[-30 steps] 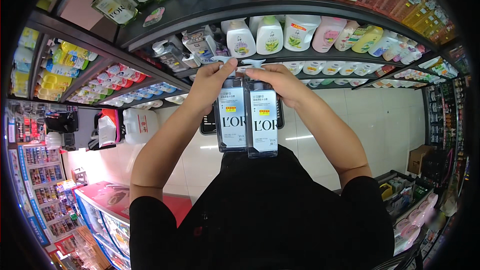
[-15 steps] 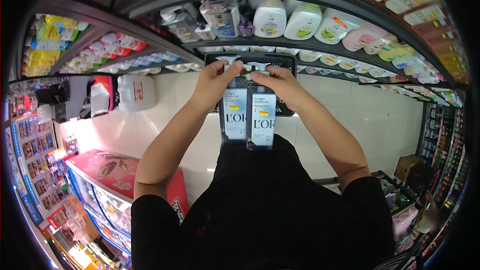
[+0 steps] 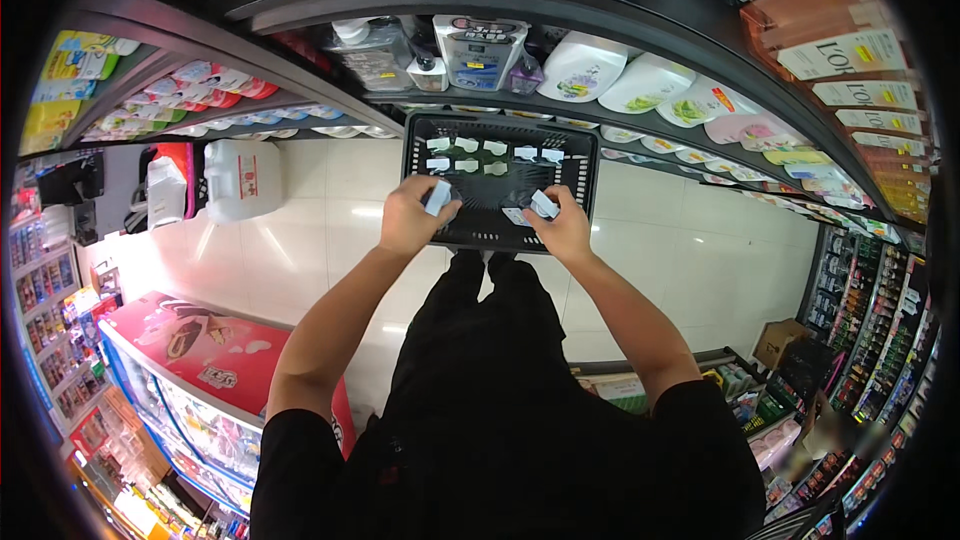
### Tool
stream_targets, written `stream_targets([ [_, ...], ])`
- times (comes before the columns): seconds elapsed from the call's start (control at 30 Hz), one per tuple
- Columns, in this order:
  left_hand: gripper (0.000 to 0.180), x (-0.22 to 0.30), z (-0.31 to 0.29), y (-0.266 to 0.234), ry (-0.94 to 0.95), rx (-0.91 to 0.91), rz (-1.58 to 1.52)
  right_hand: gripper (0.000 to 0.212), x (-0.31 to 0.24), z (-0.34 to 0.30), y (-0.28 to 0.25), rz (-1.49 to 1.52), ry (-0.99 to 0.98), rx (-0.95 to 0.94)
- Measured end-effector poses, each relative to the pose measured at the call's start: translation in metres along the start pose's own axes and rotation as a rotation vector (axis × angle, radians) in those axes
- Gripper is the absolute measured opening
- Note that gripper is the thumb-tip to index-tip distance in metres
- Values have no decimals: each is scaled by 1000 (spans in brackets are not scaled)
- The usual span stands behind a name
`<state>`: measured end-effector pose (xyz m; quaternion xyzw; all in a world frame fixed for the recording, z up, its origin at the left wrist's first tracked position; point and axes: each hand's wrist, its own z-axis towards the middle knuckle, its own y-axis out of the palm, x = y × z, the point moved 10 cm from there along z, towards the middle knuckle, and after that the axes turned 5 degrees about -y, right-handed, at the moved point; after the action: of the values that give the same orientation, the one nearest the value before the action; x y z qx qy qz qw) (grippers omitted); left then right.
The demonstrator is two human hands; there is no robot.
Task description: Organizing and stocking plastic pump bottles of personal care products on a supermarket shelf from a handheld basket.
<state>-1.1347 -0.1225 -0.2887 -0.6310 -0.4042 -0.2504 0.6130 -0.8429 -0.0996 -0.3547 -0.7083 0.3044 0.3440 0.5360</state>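
Note:
My left hand [image 3: 412,220] is closed round the white pump top of a dark pump bottle [image 3: 438,196], at the left side of a black slatted basket [image 3: 592,155]. At its right side, my right hand [image 3: 565,228] grips the white pump head of a second pump bottle [image 3: 543,204]. Both bottles are seen from above, down in the basket; my fingers partly cover them, and whether they touch the basket floor I cannot tell. Toward the far wall of the basket, several other white pump tops [image 3: 466,145] show in rows, their dark bodies barely visible.
Beyond the basket, a black shelf [image 3: 640,60] holds several white bottles [image 3: 585,70] and a pouch [image 3: 480,52]. Boxed bottles [image 3: 840,55] stand at upper right. A white jug [image 3: 243,180] is on the left, behind a red-topped freezer [image 3: 215,340]. Pale tiles [image 3: 690,260] cover the floor.
Both pump bottles, earlier upright in front of my body with labels showing, have moved down and forward into the basket. My hands have moved apart, and the basket's contents now show.

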Motion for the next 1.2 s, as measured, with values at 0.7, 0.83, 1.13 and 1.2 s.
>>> stream_targets([
  [0.7,34,-96,11,278,81,-336,188,33,156,50,29,-338,73,-144],
  [0.83,33,-89,37,307,44,-427,256,35,176,60,30,-298,120,-209],
  [1.13,19,-77,71,330,216,-420,423,32,179,90,40,-364,-107,-238],
  [1.2,16,-80,74,333,247,-426,452,32,178,96,46,-364,-121,-232],
])
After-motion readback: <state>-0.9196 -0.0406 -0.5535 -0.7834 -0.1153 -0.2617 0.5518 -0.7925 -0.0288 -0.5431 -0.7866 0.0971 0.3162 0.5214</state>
